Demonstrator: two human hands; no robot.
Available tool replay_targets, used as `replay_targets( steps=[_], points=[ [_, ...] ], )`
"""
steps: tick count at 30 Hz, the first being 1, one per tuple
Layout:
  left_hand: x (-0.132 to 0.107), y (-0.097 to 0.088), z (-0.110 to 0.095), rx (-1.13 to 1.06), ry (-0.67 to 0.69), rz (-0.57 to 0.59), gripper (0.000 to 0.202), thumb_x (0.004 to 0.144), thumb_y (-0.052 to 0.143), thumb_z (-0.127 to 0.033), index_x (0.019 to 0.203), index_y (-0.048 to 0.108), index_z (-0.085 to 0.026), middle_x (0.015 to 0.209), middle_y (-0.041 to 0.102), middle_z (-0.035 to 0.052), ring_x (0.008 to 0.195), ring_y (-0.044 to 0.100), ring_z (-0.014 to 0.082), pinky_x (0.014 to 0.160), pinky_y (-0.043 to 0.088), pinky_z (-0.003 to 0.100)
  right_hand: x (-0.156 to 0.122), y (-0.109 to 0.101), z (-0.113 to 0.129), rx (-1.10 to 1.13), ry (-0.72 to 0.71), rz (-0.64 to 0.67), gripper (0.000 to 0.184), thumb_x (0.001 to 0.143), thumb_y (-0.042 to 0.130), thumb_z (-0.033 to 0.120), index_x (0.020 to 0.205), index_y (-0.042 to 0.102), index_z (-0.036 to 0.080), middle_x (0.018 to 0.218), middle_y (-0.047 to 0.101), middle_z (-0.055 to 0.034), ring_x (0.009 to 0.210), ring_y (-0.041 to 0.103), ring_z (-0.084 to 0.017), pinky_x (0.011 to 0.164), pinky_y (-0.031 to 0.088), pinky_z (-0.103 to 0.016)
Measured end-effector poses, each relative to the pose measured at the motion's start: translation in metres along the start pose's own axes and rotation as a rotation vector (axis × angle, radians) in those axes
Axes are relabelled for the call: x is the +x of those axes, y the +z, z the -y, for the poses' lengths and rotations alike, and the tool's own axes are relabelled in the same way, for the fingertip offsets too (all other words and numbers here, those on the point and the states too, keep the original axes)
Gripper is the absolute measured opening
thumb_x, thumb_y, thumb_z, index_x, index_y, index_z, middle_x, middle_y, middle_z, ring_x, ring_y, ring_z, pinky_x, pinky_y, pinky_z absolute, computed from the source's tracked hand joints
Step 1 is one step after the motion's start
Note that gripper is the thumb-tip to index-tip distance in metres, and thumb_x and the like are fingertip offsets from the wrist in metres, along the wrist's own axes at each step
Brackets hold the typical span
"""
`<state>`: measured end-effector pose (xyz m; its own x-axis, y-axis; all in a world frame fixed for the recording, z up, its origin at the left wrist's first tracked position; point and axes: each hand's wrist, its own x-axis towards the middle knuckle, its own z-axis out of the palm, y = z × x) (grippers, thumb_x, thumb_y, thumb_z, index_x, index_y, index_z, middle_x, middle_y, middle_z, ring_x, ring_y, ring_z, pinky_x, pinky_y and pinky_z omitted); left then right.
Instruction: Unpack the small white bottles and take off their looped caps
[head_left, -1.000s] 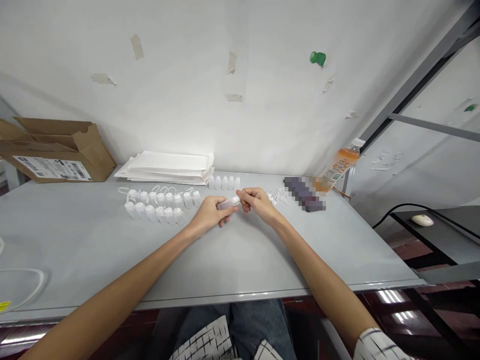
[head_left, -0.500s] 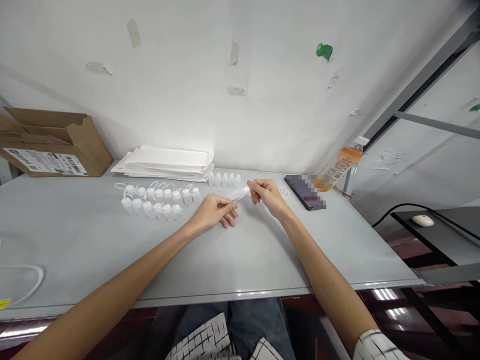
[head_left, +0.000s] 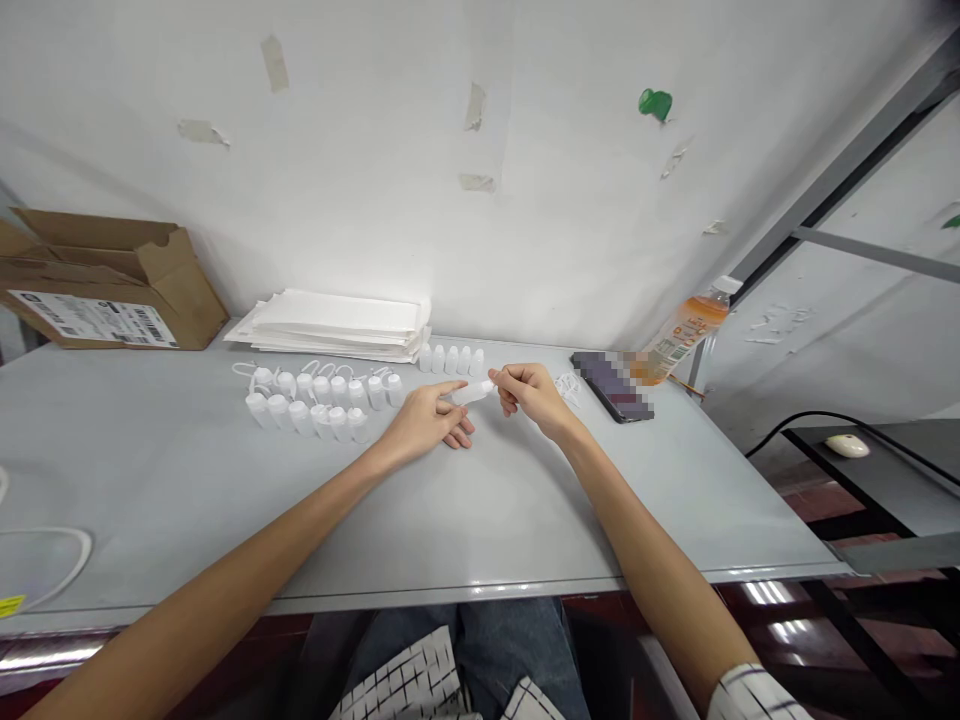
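Right hand (head_left: 531, 392) pinches a small white plastic dropper bottle (head_left: 472, 393) by one end, holding it out above the desk (head_left: 150, 480) with its free end just beside the open, loosely spread left hand (head_left: 424, 420). Rows of matching bottles (head_left: 300, 417) sit just past that left hand.

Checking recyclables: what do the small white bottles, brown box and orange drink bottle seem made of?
The small white bottles look like translucent matte plastic, milky where light passes. The brown box looks like matte corrugated cardboard, with creased flaps. The drink bottle looks like clear glossy plastic, orange liquid showing through.
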<state>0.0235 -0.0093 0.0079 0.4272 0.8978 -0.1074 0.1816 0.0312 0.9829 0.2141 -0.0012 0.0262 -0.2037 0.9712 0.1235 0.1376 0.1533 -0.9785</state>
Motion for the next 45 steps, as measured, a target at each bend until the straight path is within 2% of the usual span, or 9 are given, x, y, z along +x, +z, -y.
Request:
replay_targets(
  steps=[4, 9, 17, 24, 29, 34, 37, 40, 45],
  points=[
    [0.001, -0.002, 0.003, -0.029, 0.016, 0.083, 0.039, 0.085, 0.065, -0.035, 0.115, 0.061, -0.011, 0.074, 0.072, 0.0081, 0.064, 0.072, 0.0206, 0.057, 0.056, 0.028, -0.002, 0.001, 0.002, -0.054, -0.013, -0.006, 0.05, 0.082, 0.064, 0.05, 0.049, 0.041, 0.019, 0.044, 0.041, 0.0045, 0.043, 0.036, -0.008, 0.047, 0.038, -0.024],
    [0.002, -0.001, 0.005, -0.079, 0.032, 0.135, 0.036, 0.08, 0.07, -0.044, 0.094, 0.065, -0.011, 0.071, 0.07, 0.0072, 0.065, 0.072, 0.021, 0.054, 0.055, 0.027, -0.005, 0.002, 0.003, -0.228, -0.037, -0.05, 0.054, 0.083, 0.059, 0.057, 0.05, 0.039, 0.019, 0.045, 0.038, 0.0049, 0.044, 0.035, -0.007, 0.045, 0.029, -0.023],
    [0.0, 0.0, 0.002, -0.059, 0.059, 0.133, 0.04, 0.078, 0.07, -0.05, 0.087, 0.064, -0.012, 0.065, 0.066, 0.0044, 0.067, 0.071, 0.0214, 0.054, 0.055, 0.027, -0.004, -0.002, 0.001, -0.292, 0.031, 0.0, 0.056, 0.084, 0.055, 0.064, 0.053, 0.045, 0.018, 0.046, 0.039, 0.0048, 0.041, 0.036, -0.007, 0.043, 0.029, -0.023],
    [0.002, 0.0, 0.001, -0.038, 0.139, 0.021, 0.042, 0.083, 0.062, -0.053, 0.096, 0.062, -0.013, 0.068, 0.064, 0.0028, 0.069, 0.07, 0.0202, 0.057, 0.054, 0.028, -0.001, 0.001, -0.001, -0.063, 0.127, 0.04, 0.054, 0.079, 0.06, 0.066, 0.059, 0.052, 0.017, 0.041, 0.035, 0.0075, 0.035, 0.032, -0.006, 0.039, 0.035, -0.022],
    [0.001, 0.0, 0.007, 0.149, 0.292, -0.118, 0.036, 0.089, 0.051, -0.053, 0.083, 0.057, -0.018, 0.061, 0.061, -0.0002, 0.063, 0.064, 0.0154, 0.063, 0.048, 0.025, -0.001, 0.008, -0.004, 0.145, 0.152, 0.079, 0.054, 0.071, 0.067, 0.067, 0.06, 0.052, 0.017, 0.045, 0.032, 0.0096, 0.036, 0.028, -0.004, 0.038, 0.042, -0.022],
    [-0.001, -0.001, 0.009, 0.345, 0.316, -0.233, 0.04, 0.094, 0.04, -0.052, 0.071, 0.048, -0.021, 0.056, 0.058, -0.0017, 0.056, 0.056, 0.0133, 0.061, 0.043, 0.024, -0.004, 0.01, 0.0, 0.169, 0.166, 0.145, 0.05, 0.073, 0.069, 0.064, 0.065, 0.052, 0.017, 0.051, 0.039, 0.0088, 0.035, 0.041, -0.006, 0.046, 0.054, -0.029],
    [0.0, 0.001, 0.007, 0.28, 0.282, -0.225, 0.043, 0.094, 0.04, -0.055, 0.068, 0.045, -0.021, 0.054, 0.054, -0.0024, 0.054, 0.055, 0.013, 0.059, 0.042, 0.024, -0.005, 0.008, 0.001, 0.119, 0.147, 0.158, 0.049, 0.075, 0.068, 0.061, 0.064, 0.051, 0.016, 0.058, 0.048, 0.0054, 0.037, 0.049, -0.007, 0.048, 0.052, -0.028],
    [0.001, 0.003, 0.003, 0.083, 0.202, -0.183, 0.044, 0.092, 0.042, -0.057, 0.067, 0.042, -0.021, 0.048, 0.042, -0.0056, 0.047, 0.051, 0.0118, 0.053, 0.04, 0.024, -0.005, 0.006, 0.001, 0.087, 0.091, 0.148, 0.045, 0.077, 0.069, 0.057, 0.067, 0.052, 0.016, 0.058, 0.048, 0.0061, 0.039, 0.051, -0.007, 0.048, 0.048, -0.025],
    [0.0, 0.005, -0.006, -0.146, 0.061, -0.167, 0.048, 0.09, 0.047, -0.056, 0.06, 0.038, -0.02, 0.042, 0.029, -0.0084, 0.039, 0.05, 0.0112, 0.049, 0.038, 0.024, -0.006, 0.006, 0.003, 0.063, 0.008, 0.116, 0.037, 0.076, 0.072, 0.05, 0.084, 0.062, 0.015, 0.071, 0.056, 0.0033, 0.045, 0.056, -0.007, 0.051, 0.047, -0.024]
  ],
)
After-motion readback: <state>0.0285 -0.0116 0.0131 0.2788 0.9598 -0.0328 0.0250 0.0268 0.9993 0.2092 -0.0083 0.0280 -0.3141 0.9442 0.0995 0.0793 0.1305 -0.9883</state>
